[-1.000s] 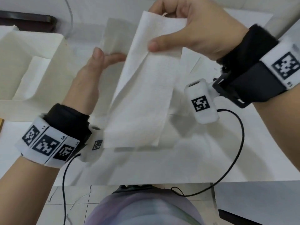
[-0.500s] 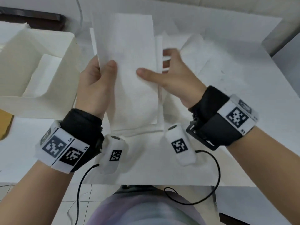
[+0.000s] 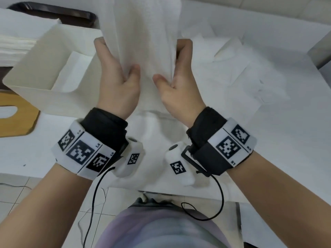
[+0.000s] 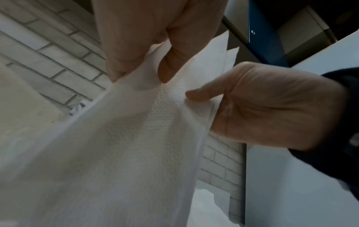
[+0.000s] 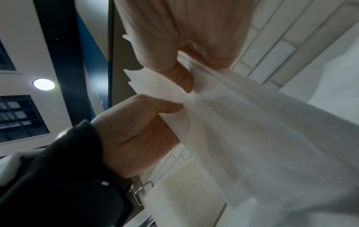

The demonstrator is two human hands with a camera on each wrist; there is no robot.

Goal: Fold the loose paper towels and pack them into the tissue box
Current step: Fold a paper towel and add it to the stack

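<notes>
A white embossed paper towel stands upright in the air between both hands, its lower end hanging toward the table. My left hand grips its left edge, thumb pressed on the near face. My right hand grips its right edge the same way. The left wrist view shows the towel pinched by my left hand, with my right hand on the opposite edge. The right wrist view shows the same towel, my right hand and my left hand. The open white tissue box sits to the left, a folded towel inside.
Several loose paper towels lie spread on the white table to the right. A stack of folded towels lies behind the box. A wooden lid lies at the left edge, and a dark tray at the back.
The towel went from hanging in my raised right hand to standing upright, gripped at both side edges. Both hands came down and closer together in front of me.
</notes>
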